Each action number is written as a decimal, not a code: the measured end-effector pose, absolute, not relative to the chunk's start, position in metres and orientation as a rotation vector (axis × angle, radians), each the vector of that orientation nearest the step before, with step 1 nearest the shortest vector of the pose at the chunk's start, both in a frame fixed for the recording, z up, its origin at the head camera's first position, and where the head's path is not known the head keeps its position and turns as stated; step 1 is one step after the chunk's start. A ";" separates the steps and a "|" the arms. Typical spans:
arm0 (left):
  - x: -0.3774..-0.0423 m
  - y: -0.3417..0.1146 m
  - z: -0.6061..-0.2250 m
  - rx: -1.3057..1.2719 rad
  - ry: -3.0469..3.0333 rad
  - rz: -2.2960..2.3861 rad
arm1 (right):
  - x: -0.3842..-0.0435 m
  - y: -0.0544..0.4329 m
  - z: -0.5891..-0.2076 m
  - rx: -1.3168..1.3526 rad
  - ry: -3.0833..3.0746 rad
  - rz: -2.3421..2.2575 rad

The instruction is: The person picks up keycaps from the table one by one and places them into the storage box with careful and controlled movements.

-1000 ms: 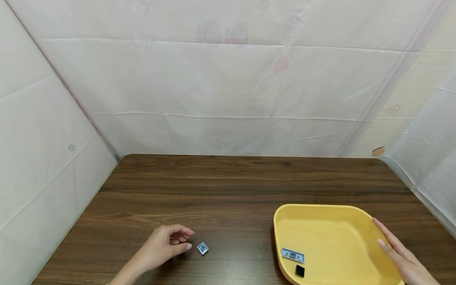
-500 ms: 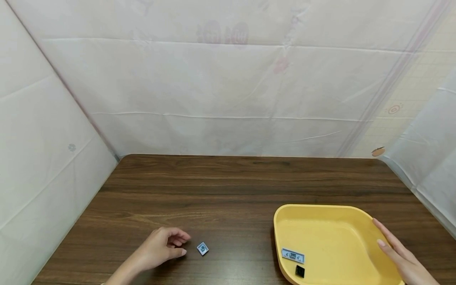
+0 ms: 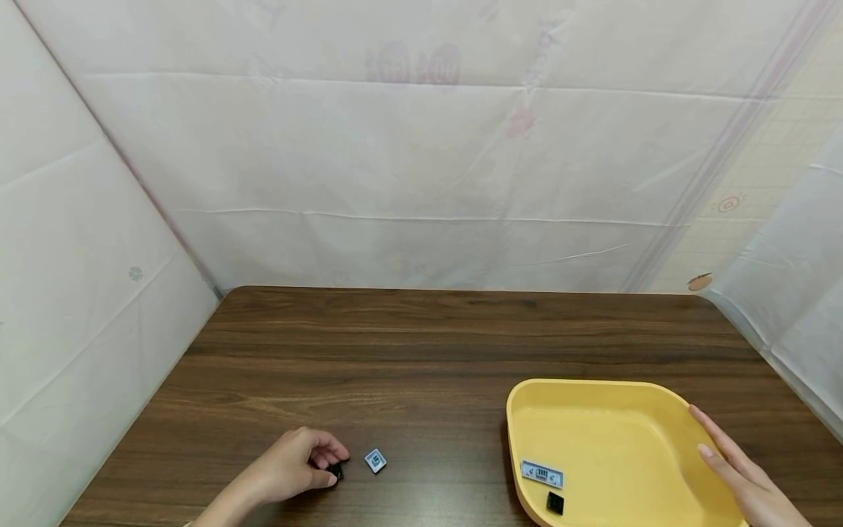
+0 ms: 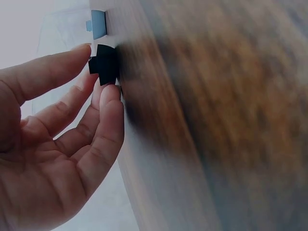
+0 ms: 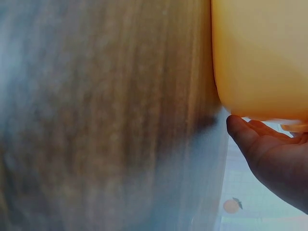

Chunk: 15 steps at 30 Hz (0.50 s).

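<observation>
My left hand (image 3: pixel 331 468) lies on the dark wooden table (image 3: pixel 421 344) near its front edge, fingers curled, and pinches a small black piece (image 3: pixel 337 471) between thumb and fingertips. The left wrist view shows that black piece (image 4: pixel 107 64) held against the tabletop by my left hand (image 4: pixel 96 71). A small grey-white square piece (image 3: pixel 375 460) lies just right of the hand, also visible as the grey-white piece (image 4: pixel 98 23). My right hand (image 3: pixel 714 446) rests with straight fingers against the right rim of a yellow tray (image 3: pixel 593 391); the right hand (image 5: pixel 262 149) touches the tray's wall (image 5: pixel 260 57).
Inside the tray lie a white barcode label (image 3: pixel 542 473) and another small black piece (image 3: pixel 555 502). White sheeting (image 3: pixel 421 183) walls in the table at the back and on both sides. The table's far half is bare wood.
My left hand drew slightly back toward me and its fingers curled round the black piece. The grey-white piece, the tray and my right hand stayed put.
</observation>
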State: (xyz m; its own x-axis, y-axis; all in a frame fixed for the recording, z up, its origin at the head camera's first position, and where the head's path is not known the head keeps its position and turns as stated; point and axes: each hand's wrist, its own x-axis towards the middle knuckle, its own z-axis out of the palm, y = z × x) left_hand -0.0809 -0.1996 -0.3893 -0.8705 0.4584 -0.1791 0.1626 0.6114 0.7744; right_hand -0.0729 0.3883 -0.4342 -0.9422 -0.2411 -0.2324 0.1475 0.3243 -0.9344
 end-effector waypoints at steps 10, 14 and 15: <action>-0.079 -0.201 -0.389 0.535 2.520 1.083 | -0.074 0.391 -0.430 -0.044 2.048 -1.762; -0.079 -0.201 -0.388 0.523 2.508 1.103 | -0.074 0.391 -0.430 -0.051 2.057 -1.758; -0.079 -0.202 -0.387 0.519 2.503 1.110 | -0.074 0.391 -0.430 -0.051 2.066 -1.753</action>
State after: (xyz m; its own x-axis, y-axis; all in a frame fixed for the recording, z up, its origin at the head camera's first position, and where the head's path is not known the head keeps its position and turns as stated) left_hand -0.0786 -0.2015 -0.3872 -0.8706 0.4623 -0.1682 0.1856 0.6252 0.7581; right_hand -0.0742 0.3912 -0.4305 -0.9074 -0.2983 -0.2959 0.2434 0.2007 -0.9489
